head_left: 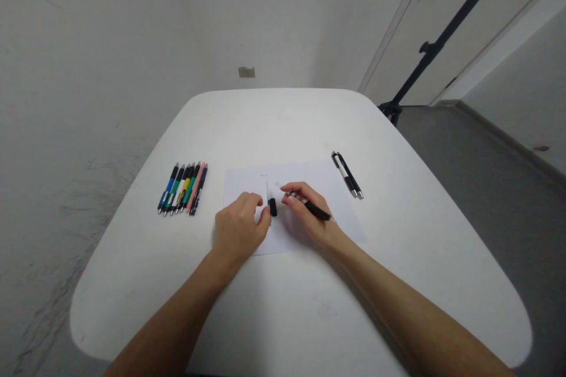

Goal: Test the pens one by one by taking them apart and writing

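Narrow grips occupy both our hands. At far left on the white table (292,312), a row of colourful retractable pens (183,188) lies side by side, apparently kept off the paper and out of our hands' way. Our left hand (239,230) curls beside a white-and-black pen (271,203) near the middle of a sheet of paper (241,185); we cannot tell whether it is holding that pen. Our right hand (308,212) pinches a black pen (316,209) between thumb and fingers, which hide part of it. Between our hands, a pale object (278,187) is hard to make out against the paper. Further right, two black-and-silver pens (347,175) lie together at the paper's edge.
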The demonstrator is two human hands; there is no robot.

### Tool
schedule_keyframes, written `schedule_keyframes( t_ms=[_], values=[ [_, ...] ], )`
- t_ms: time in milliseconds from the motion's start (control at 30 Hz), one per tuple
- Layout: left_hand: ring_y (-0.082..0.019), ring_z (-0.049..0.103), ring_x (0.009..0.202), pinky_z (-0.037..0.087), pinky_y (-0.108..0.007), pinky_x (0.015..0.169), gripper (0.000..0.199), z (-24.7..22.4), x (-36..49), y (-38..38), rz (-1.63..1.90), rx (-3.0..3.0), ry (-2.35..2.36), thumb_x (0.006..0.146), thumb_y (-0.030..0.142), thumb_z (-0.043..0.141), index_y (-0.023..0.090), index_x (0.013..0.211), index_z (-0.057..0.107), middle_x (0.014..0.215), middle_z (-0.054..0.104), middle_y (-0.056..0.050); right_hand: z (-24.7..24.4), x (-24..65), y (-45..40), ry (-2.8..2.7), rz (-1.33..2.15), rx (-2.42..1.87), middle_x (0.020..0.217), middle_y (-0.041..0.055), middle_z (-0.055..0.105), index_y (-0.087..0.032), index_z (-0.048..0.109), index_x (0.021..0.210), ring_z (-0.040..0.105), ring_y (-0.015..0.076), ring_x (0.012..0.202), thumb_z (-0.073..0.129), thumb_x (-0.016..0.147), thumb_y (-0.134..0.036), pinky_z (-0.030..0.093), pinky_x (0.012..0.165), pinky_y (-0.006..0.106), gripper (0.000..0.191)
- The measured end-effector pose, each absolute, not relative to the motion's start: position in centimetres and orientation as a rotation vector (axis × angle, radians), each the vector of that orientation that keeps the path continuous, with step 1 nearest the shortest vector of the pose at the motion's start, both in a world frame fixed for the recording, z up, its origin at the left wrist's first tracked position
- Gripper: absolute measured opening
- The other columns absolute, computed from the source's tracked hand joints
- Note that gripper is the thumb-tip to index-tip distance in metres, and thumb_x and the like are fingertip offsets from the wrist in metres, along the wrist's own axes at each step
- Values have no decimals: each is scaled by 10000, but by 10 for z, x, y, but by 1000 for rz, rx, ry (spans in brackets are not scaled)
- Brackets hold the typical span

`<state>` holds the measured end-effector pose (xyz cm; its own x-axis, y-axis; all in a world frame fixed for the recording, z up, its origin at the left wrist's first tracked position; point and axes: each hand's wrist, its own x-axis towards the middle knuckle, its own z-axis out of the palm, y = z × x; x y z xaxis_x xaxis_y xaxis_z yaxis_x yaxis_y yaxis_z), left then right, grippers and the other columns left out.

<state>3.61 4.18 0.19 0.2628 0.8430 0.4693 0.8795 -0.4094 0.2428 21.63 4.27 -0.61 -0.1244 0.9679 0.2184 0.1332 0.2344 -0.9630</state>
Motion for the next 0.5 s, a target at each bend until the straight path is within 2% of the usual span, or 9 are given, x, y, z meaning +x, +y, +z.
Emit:
schedule_keyframes(
  t_ms=[100, 200, 333, 500],
  values=[
    [-157, 620, 714, 481, -268, 616, 138, 2, 35, 43, -1191, -2440, -1448, 859, 242, 608, 173, 978, 598, 866, 668, -42, -4, 217, 44, -1214, 1312, -950, 695, -1, 567, -221, 671, 928, 526, 165, 682, 545, 873, -455, 395, 665, 316, 272],
    [-165, 625, 799, 525, -283, 683, 222, 3, 34, 44, -1338, -2465, -1319, 870, 249, 633, 176, 1074, 584, 958, 656, -61, -2, 216, 44, -1002, 1538, -827, 602, -26, 540, -229, 627, 853, 497, 156, 595, 633, 786, -446, 375, 620, 306, 227],
    [-167, 621, 839, 540, -295, 729, 132, 3, 34, 45, -1390, -2489, -1228, 892, 241, 626, 177, 1007, 641, 926, 641, -61, 2, 215, 43, -919, 1639, -787, 555, -45, 560, -248, 524, 792, 512, 153, 568, 693, 704, -388, 389, 623, 302, 237],
    [-155, 610, 786, 526, -287, 713, 79, 3, 34, 46, -1385, -2504, -1189, 903, 217, 614, 175, 887, 678, 830, 651, -42, 5, 213, 40, -986, 1581, -899, 565, -46, 540, -256, 490, 798, 514, 163, 559, 684, 695, -424, 409, 603, 316, 276]
  ],
)
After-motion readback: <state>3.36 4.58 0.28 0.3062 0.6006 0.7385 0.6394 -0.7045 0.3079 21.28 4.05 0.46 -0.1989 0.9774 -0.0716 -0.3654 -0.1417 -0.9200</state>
